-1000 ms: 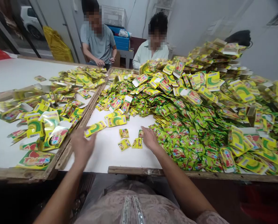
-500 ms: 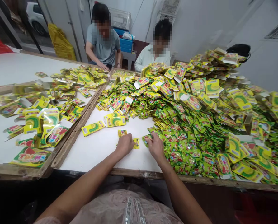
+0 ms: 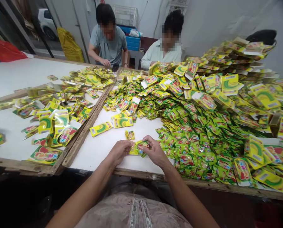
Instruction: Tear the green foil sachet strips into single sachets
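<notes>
A: What are you seeing at the far left?
B: Printed cartons are lying jumbled on the white table, and a wooden strip is dividing them from the middle section.
A: And beyond the strip?
B: A loose carton is lying flat there. Behind it, across the table, a person in a grey-blue shirt is sitting.
A: What is the left hand doing?
B: It is closing its thumb and fingertips on the left edge of the yellow packets; how many, I cannot tell. One single packet is lying just beyond.
A: And the right hand?
B: It is pinching a green packet between thumb and fingers, against the yellow ones, just above the table and near its front edge. A person in a pale shirt is sitting opposite.
A: And on the right?
B: A heap of green packets is spreading just beside that hand, and more cartons are resting on top.
</notes>
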The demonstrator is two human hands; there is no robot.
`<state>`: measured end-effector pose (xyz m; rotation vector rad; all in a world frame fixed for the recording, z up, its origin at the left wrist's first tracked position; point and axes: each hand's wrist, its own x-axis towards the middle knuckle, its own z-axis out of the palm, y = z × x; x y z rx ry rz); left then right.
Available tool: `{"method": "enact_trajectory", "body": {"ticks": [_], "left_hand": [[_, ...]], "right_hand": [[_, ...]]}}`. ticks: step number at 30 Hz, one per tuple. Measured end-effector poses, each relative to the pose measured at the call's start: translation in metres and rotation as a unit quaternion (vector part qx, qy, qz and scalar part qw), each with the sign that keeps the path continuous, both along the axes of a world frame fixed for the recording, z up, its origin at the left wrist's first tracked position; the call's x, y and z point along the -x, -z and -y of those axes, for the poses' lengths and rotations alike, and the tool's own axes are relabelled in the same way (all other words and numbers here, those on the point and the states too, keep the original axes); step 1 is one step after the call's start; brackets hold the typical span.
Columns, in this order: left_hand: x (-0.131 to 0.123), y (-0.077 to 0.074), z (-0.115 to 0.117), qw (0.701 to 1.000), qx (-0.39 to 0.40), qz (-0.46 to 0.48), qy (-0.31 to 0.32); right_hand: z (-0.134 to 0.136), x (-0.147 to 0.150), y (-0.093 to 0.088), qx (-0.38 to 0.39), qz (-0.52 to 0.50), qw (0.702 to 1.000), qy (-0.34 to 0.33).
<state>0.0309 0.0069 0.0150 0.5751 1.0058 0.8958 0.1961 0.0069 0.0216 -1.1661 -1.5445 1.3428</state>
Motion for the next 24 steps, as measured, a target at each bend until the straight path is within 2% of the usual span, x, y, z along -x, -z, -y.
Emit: {"method": "enact_trajectory", "body": {"ticks": [2, 4, 7, 10, 12, 14, 16, 20, 22, 24], "left_hand": [[-0.001, 0.001, 0.002, 0.998, -0.04, -0.037, -0.032], [-0.002, 0.005, 0.003, 0.983, -0.119, -0.11, -0.084], [0.0, 0.009, 0.004, 0.937, -0.199, -0.249, -0.141], [0.003, 0.009, 0.006, 0.903, -0.221, -0.334, -0.155], [0.003, 0.007, 0.006, 0.909, -0.222, -0.318, -0.15], [0.0, 0.007, 0.007, 0.934, -0.208, -0.251, -0.149], [-0.002, 0.009, 0.008, 0.953, -0.189, -0.175, -0.158], [-0.001, 0.011, 0.01, 0.971, -0.164, -0.061, -0.16], [0.0, 0.01, 0.011, 0.977, -0.147, -0.022, -0.156], [0.001, 0.008, 0.01, 0.978, -0.132, 0.0, -0.162]], "right_hand": [[0.001, 0.001, 0.0, -0.016, 0.018, 1.0, -0.012], [0.001, 0.002, 0.005, -0.022, 0.031, 0.999, 0.01], [0.0, 0.006, 0.013, -0.006, 0.038, 0.995, 0.096], [-0.001, 0.012, 0.014, 0.016, -0.001, 0.985, 0.175], [0.0, 0.018, 0.01, 0.023, -0.042, 0.983, 0.177], [0.0, 0.026, 0.008, 0.018, -0.049, 0.985, 0.164], [0.001, 0.032, 0.009, 0.008, -0.016, 0.986, 0.166], [0.003, 0.039, 0.017, -0.007, 0.044, 0.982, 0.185], [0.005, 0.04, 0.018, -0.011, 0.027, 0.983, 0.18], [0.006, 0.041, 0.016, 0.015, -0.033, 0.987, 0.159]]}}
